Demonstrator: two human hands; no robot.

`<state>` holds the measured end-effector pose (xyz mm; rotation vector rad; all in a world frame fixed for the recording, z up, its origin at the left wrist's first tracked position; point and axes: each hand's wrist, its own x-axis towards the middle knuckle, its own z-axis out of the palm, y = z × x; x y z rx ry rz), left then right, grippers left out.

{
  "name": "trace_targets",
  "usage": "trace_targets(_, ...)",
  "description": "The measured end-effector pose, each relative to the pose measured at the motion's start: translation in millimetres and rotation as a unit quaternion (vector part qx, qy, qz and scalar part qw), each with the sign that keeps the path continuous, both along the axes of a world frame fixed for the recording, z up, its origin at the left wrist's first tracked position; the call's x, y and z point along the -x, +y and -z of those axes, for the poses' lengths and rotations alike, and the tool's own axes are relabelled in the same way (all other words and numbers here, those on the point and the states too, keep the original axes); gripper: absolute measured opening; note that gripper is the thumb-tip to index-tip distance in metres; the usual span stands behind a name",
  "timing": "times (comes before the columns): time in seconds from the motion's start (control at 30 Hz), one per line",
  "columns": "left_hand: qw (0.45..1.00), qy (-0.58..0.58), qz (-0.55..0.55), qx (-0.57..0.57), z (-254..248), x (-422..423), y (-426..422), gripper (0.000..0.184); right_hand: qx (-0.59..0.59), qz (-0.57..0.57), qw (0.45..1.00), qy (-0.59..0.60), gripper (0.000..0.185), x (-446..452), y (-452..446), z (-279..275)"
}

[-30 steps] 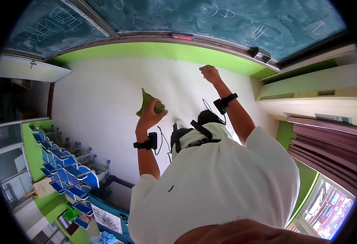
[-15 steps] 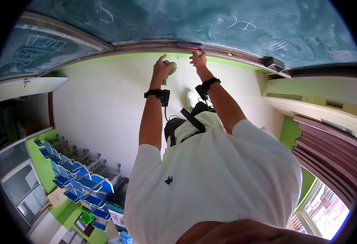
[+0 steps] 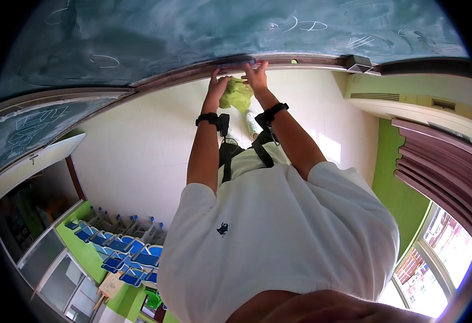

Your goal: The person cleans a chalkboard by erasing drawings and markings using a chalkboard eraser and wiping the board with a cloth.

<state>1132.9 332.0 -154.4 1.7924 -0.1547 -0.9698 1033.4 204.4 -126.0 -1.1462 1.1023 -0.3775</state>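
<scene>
Head view, top centre: our left hand (image 3: 215,90) pinches yellow-green cloth (image 3: 237,96); our right hand (image 3: 255,79), fingers spread, grip unclear, reaches the ledge (image 3: 322,62) holding a red-and-blue object (image 3: 232,65).

The cloth (image 3: 237,96) is yellow-green, soft and crumpled into a loose bunch, with uneven folds and a ragged lower edge. It hangs in the air between the left grip (image 3: 215,92) and the right grip (image 3: 256,81), its upper part tucked against the left thumb, its lower end hanging free. The box (image 3: 234,65) is long and narrow, bluish with a red strip along its near side. It lies lengthwise on the ledge (image 3: 185,73), with fingertips at both ends; whether they press on it is hard to tell, being small and partly blurred.
</scene>
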Motion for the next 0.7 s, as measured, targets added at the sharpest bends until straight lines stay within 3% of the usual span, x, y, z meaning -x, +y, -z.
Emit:
trace_targets(0.13,0.999,-0.026,-0.002,0.032,-14.8,6.5,7.3,0.062,0.068,0.052,0.996,0.026,0.071,-9.7,2.5,0.5)
trace_targets(0.2,0.997,-0.002,0.057,0.047,-37.5,12.2,16.1,0.067,0.065,0.073,0.995,0.006,0.069,-7.7,3.7,14.6)
trace_targets(0.27,0.997,0.002,0.063,0.053,-64.1,20.1,20.6,0.065,0.12,0.112,0.983,-0.081,0.065,-4.7,-4.1,25.4)
trace_targets(0.33,0.99,0.014,0.103,0.097,-74.6,23.8,21.6,0.062,0.03,0.158,0.966,-0.205,0.06,9.2,6.5,-21.5)
trace_targets(0.4,0.97,-0.022,0.185,0.155,-60.8,19.0,27.3,0.049,0.1,0.178,0.959,-0.194,0.059,32.0,1.0,-28.4)
trace_targets(0.47,0.96,-0.065,0.235,0.135,-112.7,3.9,42.8,0.036,0.294,0.173,0.927,-0.156,0.067,57.0,-15.0,-46.3)
trace_targets(0.53,0.914,-0.289,0.18,0.22,-112.7,-24.2,62.8,0.024,0.34,0.216,0.901,-0.159,0.078,70.0,-18.2,-122.2)
trace_targets(0.57,0.922,-0.306,0.141,0.19,-136.0,-39.6,80.4,0.022,0.388,0.217,0.881,-0.159,0.077,75.4,-22.6,-157.1)
trace_targets(0.6,0.96,-0.245,0.106,0.089,-158.6,-57.7,102.5,0.022,0.437,0.222,0.857,-0.158,0.076,78.5,-28.8,-192.6)
trace_targets(0.63,0.951,-0.297,0.02,0.08,-174.4,-73.6,120.4,0.027,0.494,0.215,0.824,-0.174,0.073,81.0,-36.7,-223.6)
trace_targets(0.67,0.87,-0.486,0.002,0.085,-175.7,-102.0,142.6,0.033,0.55,0.216,0.785,-0.185,0.07,78.9,-39.4,-250.4)
trace_targets(0.7,0.839,-0.531,-0.065,0.1,-187.5,-121.6,164.9,0.035,0.563,0.219,0.775,-0.184,0.068,74.6,-31.9,-279.4)
